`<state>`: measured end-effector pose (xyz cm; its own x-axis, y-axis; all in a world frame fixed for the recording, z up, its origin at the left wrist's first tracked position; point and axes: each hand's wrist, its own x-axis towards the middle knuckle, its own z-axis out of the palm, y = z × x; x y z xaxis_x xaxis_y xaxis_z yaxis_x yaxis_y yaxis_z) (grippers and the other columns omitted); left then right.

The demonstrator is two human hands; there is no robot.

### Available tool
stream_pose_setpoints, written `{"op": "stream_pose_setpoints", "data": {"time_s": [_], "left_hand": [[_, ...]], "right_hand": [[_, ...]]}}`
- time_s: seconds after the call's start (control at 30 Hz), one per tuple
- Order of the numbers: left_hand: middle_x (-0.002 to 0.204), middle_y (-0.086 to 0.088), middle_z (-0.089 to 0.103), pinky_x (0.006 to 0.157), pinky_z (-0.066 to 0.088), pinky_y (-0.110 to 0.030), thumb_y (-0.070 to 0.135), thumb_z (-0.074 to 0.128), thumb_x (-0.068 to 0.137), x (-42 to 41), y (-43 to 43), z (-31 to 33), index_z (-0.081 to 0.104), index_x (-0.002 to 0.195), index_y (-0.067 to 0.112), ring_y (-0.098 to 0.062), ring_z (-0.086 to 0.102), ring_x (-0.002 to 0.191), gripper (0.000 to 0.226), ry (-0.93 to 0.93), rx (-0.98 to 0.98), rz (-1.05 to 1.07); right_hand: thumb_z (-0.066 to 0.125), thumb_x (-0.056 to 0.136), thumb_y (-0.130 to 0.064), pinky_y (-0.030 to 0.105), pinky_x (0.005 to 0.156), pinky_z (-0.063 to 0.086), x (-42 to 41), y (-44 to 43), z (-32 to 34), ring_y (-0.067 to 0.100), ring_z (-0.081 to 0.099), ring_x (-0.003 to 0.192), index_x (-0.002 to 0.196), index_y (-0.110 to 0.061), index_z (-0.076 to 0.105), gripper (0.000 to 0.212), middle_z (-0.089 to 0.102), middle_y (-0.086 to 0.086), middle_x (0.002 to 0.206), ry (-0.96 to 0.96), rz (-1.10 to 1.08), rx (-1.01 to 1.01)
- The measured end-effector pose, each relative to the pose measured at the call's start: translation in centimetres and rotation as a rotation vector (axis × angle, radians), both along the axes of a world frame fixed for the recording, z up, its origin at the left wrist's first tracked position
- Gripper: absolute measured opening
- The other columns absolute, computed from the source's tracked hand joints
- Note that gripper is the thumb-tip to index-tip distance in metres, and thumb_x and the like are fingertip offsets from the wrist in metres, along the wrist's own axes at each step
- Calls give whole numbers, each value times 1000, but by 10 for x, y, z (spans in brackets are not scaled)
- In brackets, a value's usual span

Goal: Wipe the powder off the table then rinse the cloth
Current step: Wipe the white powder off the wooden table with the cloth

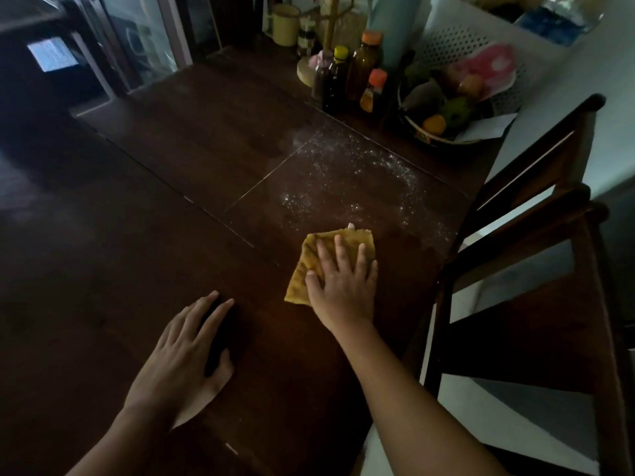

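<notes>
A yellow cloth (pixel 311 261) lies flat on the dark wooden table (pixel 192 159). My right hand (pixel 343 283) presses on it with fingers spread straight. White powder (pixel 347 176) is scattered over the table just beyond the cloth, reaching toward the right edge, and a small white clump sits at the cloth's far edge. My left hand (pixel 187 352) rests flat on the table to the left, fingers straight, holding nothing.
Several bottles (pixel 347 77) with coloured caps stand at the table's far side beside a bowl of fruit (pixel 443 108). A yellow mug (pixel 285 24) sits further back. A dark wooden chair (pixel 536 255) stands close against the table's right edge.
</notes>
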<state>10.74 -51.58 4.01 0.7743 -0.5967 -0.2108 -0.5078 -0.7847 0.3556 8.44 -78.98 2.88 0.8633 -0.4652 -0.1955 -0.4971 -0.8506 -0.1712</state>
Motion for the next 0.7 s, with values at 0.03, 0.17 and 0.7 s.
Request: {"op": "stream_pose_setpoints", "data": {"time_s": [0.03,0.17,0.7], "left_hand": [[164,8,5,117,12,-32,59,29,86,0,0,1,10,155,38,-15,5,149,75,-6,-3,-1],[163,7,7,116,11,-31,58,32,87,0,-1,2,16,155,36,-9,2,146,73,-33,3,-12],[162,7,19,119,2,-24,52,46,86,2,-1,-3,32,151,35,-9,7,148,69,-56,21,-2]], "right_hand": [[15,97,-64,59,122,-6,6,10,2,35,-13,153,156,-47,-2,64,-6,-9,168,-4,53,7],[15,98,-62,57,123,-4,22,34,3,34,-10,154,156,-47,-1,62,-5,-7,169,2,388,-5],[18,101,-61,55,122,-7,184,31,0,27,-6,155,155,-52,7,56,-2,-13,168,-21,532,44]]}}
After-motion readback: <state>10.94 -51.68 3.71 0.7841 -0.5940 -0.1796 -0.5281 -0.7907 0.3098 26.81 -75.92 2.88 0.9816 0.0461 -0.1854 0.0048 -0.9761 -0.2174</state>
